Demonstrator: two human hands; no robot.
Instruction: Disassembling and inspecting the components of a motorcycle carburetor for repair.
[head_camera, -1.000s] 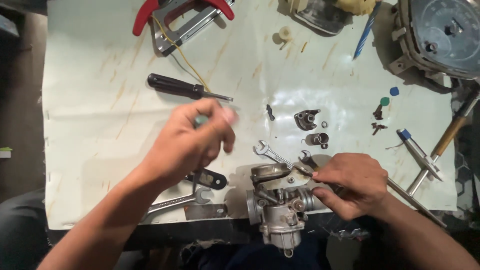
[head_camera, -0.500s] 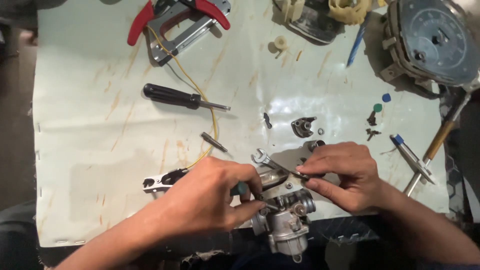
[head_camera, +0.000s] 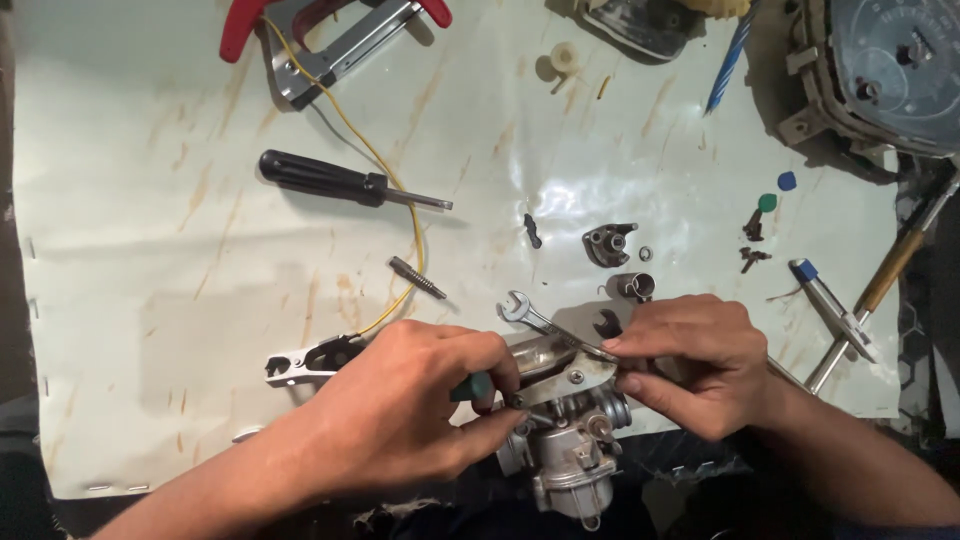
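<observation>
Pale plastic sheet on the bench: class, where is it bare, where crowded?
Bare: the pale plastic sheet left of the black-handled screwdriver. Crowded: around the grey metal carburettor under the left hand and right hand.

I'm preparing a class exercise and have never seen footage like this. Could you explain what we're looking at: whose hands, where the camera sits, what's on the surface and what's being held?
The camera sits on a person's head and looks down at their own two bare hands over a pale table cover. The left hand grips a small green-handled tool, its tip at a metal engine part at the near table edge. The right hand steadies that part and pinches a thin metal tool. Lying around are a black-handled screwdriver, a small wrench, a yellow wire, a red-handled clamp, loose screws and a round gauge.
</observation>
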